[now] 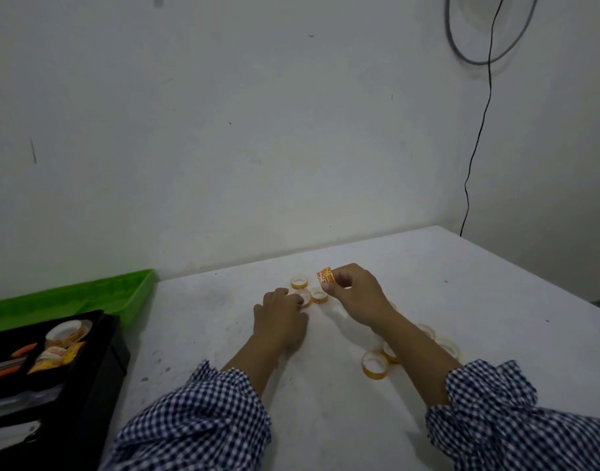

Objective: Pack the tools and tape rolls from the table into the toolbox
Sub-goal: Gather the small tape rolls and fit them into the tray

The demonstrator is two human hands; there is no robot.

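Right grip (354, 294): pinches the orange tape roll (325, 275) above the tabletop; its red print is too blurred to read.
Left grip (281, 317): fingertips on a pale roll (304, 296); can't tell whether it has hold.
Toolbox (98, 385): 9 o'clock, black.
Tabletop (326, 436): white, scuffed; loose rolls (375, 365) at 4 o'clock.
Room: white wall (224, 130); black cable (482, 130) at 1 o'clock.

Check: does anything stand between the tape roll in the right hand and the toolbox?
Only the left hand, touching a roll on the table, lies between the lifted tape roll in the right hand and the toolbox at left; nothing else visible does.
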